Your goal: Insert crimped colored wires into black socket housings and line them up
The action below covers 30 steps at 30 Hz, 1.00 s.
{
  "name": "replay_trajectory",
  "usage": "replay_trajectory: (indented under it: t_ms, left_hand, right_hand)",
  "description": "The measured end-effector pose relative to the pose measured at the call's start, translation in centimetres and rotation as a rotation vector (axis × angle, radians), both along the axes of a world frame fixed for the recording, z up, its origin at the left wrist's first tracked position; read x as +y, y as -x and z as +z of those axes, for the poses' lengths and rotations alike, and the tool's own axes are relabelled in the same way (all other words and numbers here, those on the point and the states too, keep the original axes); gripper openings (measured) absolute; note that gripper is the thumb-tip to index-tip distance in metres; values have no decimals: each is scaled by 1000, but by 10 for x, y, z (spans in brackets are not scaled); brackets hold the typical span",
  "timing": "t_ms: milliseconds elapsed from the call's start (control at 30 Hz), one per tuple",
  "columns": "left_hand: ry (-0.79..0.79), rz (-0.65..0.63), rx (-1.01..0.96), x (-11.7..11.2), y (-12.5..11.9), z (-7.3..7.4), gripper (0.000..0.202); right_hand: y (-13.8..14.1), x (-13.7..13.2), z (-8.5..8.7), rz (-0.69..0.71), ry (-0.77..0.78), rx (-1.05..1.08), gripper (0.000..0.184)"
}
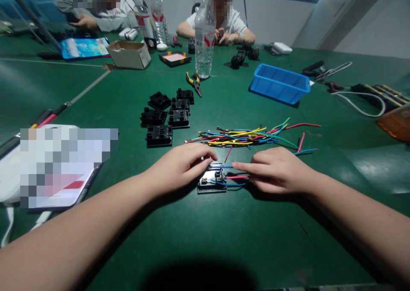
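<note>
A black plastic housing [212, 185] lies on the green table in front of me, with small brass terminals, blue wires and a red wire [237, 177] running out to its right. My left hand [188, 161] is closed at the upper left edge of the housing, thumb and fingers bent over it. From the right, my right hand [275, 169] has its index fingertip on the upper blue wire [226, 167]; its other fingers are curled near the red wire. What lies under those curled fingers is hidden.
Behind the hands lies a pile of coloured wires [243, 136]. Several black housings [159, 135] stand left of it, with pliers [194, 84], a water bottle [204, 48] and a blue bin [279, 84] farther back. A phone [73, 176] is at left. Two people sit opposite.
</note>
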<state>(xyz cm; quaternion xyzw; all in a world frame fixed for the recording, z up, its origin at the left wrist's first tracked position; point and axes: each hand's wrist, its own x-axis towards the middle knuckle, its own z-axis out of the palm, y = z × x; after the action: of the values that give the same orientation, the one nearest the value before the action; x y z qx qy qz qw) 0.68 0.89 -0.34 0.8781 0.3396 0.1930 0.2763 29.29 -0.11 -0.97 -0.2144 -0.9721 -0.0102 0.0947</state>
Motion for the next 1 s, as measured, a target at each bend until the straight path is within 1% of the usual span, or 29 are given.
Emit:
replay_trajectory:
  t_ms: [467,833,933,1000]
  left_hand:
    - [-29,-19,-4,1,1,-2,22]
    - [-110,-21,33,1,1,-1,21]
    - [-156,16,32,1,1,-2,21]
    - [-190,89,38,2,1,-3,21]
  right_hand:
    - [-1,0,-1,6,-6,4,47]
    - [0,0,-2,5,-4,40,44]
    - [0,0,-2,6,-12,40,44]
    - [-1,0,-3,6,-12,46,44]
